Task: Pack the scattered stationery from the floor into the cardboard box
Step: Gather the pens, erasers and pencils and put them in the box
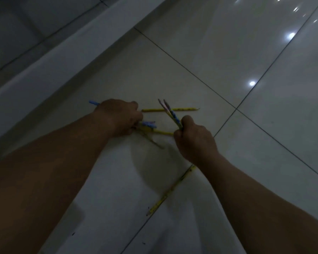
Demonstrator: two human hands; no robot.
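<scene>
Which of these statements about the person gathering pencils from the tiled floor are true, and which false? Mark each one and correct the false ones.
1. The right hand grips pencils that point up and away. True.
2. The cardboard box stands beside the left hand. False: no box is in view.
3. A yellow pencil lies on the floor beyond both hands. True.
4. The left hand is empty. False: it holds a bunch of blue and yellow pencils.
5. Another yellow pencil lies along a tile joint under the right forearm. True.
</scene>
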